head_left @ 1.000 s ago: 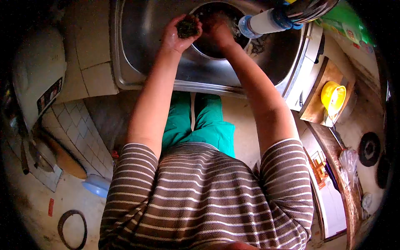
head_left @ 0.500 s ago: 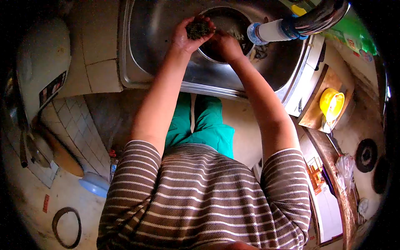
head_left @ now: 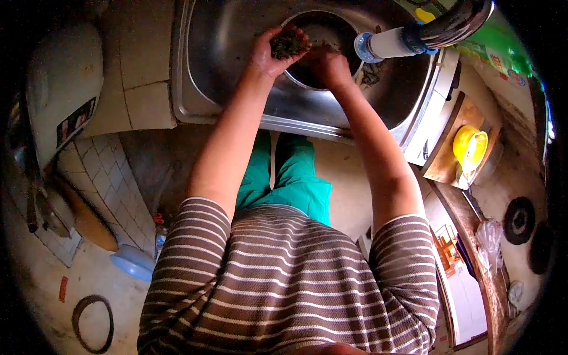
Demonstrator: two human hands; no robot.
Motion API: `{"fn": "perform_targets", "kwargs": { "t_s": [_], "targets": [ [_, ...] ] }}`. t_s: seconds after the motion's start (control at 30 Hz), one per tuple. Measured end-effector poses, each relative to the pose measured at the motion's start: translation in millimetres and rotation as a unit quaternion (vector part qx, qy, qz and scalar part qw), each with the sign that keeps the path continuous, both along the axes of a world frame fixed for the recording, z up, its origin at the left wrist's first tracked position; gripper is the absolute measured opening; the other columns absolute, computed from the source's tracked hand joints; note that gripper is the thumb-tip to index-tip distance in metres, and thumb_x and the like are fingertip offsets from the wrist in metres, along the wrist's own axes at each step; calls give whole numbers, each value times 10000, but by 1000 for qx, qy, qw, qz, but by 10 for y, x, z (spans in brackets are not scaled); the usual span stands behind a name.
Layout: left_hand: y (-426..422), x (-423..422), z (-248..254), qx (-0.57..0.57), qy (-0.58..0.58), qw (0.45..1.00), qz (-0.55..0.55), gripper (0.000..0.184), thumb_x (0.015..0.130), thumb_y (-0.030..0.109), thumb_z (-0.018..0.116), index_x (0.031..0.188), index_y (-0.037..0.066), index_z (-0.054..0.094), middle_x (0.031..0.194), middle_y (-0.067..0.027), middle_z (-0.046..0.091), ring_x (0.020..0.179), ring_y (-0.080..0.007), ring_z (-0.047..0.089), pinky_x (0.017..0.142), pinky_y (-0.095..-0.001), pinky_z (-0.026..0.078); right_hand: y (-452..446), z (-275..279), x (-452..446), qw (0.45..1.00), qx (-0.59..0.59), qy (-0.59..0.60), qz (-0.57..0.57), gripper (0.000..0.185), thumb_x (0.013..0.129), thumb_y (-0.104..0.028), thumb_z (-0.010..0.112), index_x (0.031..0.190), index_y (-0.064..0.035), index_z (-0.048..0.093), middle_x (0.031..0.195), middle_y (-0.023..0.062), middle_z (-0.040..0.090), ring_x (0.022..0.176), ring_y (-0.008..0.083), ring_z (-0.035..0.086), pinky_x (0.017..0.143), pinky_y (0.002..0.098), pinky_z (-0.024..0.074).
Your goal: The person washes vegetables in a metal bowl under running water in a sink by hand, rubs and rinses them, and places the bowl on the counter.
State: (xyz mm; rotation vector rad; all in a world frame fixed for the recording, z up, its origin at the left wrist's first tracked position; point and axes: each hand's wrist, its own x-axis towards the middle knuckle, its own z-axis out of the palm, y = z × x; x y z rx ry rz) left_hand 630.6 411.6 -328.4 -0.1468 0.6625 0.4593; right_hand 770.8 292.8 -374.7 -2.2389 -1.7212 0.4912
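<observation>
Cupped palm up at the left rim of a round metal bowl (head_left: 305,84), my left hand (head_left: 264,59) holds a clump of dark green, wet-looking shredded greens (head_left: 288,45). My right hand (head_left: 331,70) is over the bowl's inside, close to the left fingertips. Its fingers look curled together, but shadow hides their tips and whatever they may hold. The bowl stands in a stainless steel sink (head_left: 228,35) and is dark inside. Dark scraps (head_left: 371,74) lie in the sink to the bowl's right.
A hose with a white and blue end (head_left: 384,45) hangs over the sink's right side. Green plastic bottles (head_left: 500,50) stand beyond it. To the right, a yellow bowl (head_left: 470,148) rests on a wooden board (head_left: 438,160). A pale blue basin (head_left: 133,260) is low on the left.
My left hand has shifted slightly right, and the greens in it look looser and more spread. The right hand has moved slightly right and down and stays over the bowl.
</observation>
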Motion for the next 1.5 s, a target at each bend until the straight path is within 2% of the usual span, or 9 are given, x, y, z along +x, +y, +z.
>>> {"fn": "perform_targets", "kwargs": {
  "t_s": [0.23, 0.33, 0.43, 0.5, 0.83, 1.13, 1.27, 1.33, 1.5],
  "targets": [
    [-25, 22, 84, 23, 23, 999, -30, 262, 814, 216, 457, 939, 25, 587, 934, -148, 617, 913, -314, 581, 848, -490, 443, 182, 1234, -143, 960, 190, 178, -103, 106, 714, -9, 629, 808, -54, 612, 787, 99, 594, 686, 238, 596, 602, 268, 480],
    [-74, 7, 189, 67, -32, 994, -78, 257, 828, 220, 454, 942, 38, 595, 921, -122, 623, 894, -267, 595, 791, -437, 488, 263, 1384, -264, 950, 280, 129, -43, 116, 709, -8, 634, 814, -45, 603, 798, 98, 594, 686, 253, 593, 604, 277, 485],
    [-168, 1, 235, 319, 79, 944, -8, 258, 839, 229, 462, 940, 38, 602, 895, -104, 628, 851, -227, 604, 729, -369, 510, 324, 1262, -278, 958, 276, 82, 7, 159, 681, -17, 644, 830, -61, 609, 826, 82, 601, 742, 262, 589, 649, 317, 493],
    [-44, 0, 136, 64, -118, 989, -65, 251, 836, 233, 481, 929, 37, 607, 871, -90, 630, 807, -214, 603, 707, -353, 507, 335, 1242, -292, 962, 262, 55, 56, 220, 668, -14, 629, 877, -81, 622, 873, 73, 616, 840, 265, 580, 715, 354, 487],
    [-59, 24, 3, 47, -40, 997, -55, 223, 828, 233, 515, 905, 50, 617, 834, -71, 634, 720, -196, 606, 626, -322, 514, 257, 1327, -278, 954, 283, 17, 97, 214, 702, -21, 611, 901, -98, 629, 987, 57, 621, 935, 244, 578, 836, 366, 443],
    [-21, 15, 119, 63, -88, 988, -109, 216, 810, 245, 544, 917, 74, 621, 858, -84, 636, 781, -216, 621, 731, -400, 528, 169, 1395, -197, 956, 265, 91, 80, 229, 702, 29, 607, 905, -76, 622, 1014, 79, 610, 921, 252, 589, 775, 318, 480],
    [-35, 22, 127, 65, -44, 993, -85, 254, 811, 234, 534, 948, 32, 601, 913, -129, 623, 865, -272, 601, 795, -434, 492, 57, 1293, -5, 954, 248, 170, 3, 200, 737, 28, 587, 908, -70, 619, 934, 92, 623, 875, 235, 600, 750, 292, 474],
    [-9, -2, 94, 52, -60, 993, -84, 233, 794, 217, 554, 917, 27, 611, 899, -148, 626, 872, -301, 601, 823, -479, 474, 71, 1408, 77, 939, 178, 250, -158, 152, 767, -9, 578, 905, -60, 615, 864, 104, 624, 812, 251, 596, 716, 295, 470],
    [37, 1, 39, 38, -118, 988, -90, 248, 804, 207, 530, 906, -7, 602, 944, -168, 617, 894, -315, 595, 852, -479, 456, 103, 971, 425, 987, 140, 69, -35, 143, 819, -62, 525, 932, -58, 612, 828, 127, 615, 764, 286, 571, 694, 338, 458]
  ]
}}
